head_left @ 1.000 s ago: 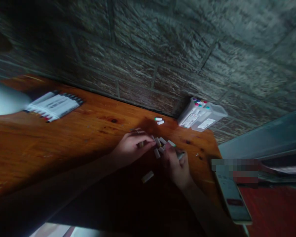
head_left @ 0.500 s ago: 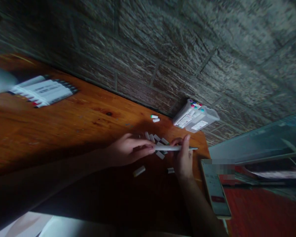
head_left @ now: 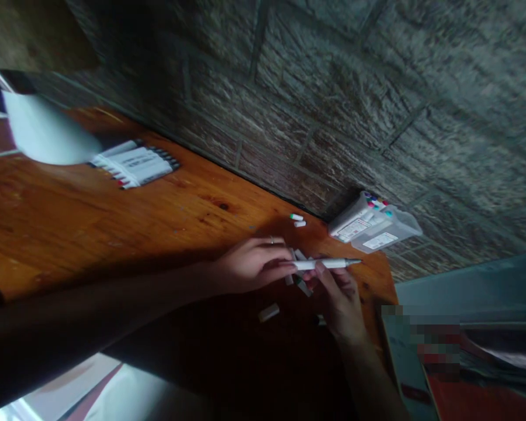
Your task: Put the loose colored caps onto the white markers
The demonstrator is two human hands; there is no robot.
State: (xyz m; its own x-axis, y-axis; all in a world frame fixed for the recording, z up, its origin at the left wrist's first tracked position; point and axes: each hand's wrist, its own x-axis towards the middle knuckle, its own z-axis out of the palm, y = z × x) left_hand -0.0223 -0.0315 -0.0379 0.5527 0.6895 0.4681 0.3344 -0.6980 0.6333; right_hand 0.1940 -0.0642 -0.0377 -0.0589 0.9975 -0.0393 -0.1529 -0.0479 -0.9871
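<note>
The left hand (head_left: pixel 258 264) and right hand (head_left: pixel 342 301), nearly closed, pinch one long white pen (head_left: pixel 309 264) above small white tube-shaped caps (head_left: pixel 305 287) on a brown wooden table (head_left: pixel 188 202).

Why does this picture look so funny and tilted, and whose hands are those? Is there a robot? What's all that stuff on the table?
There's no robot here, just a person using two bare hands. The camera is worn on their head, looking forward and down, so you see much what they see. If the head tips, the picture tips too.

The left hand pinches one end of a white marker, and the right hand grips it farther along. Its thin tip points right.

On the wooden table, small white pieces, which look like marker caps, lie around the hands. A row of markers lies off to the left, and clear plastic cases stand by the stone wall.
</note>
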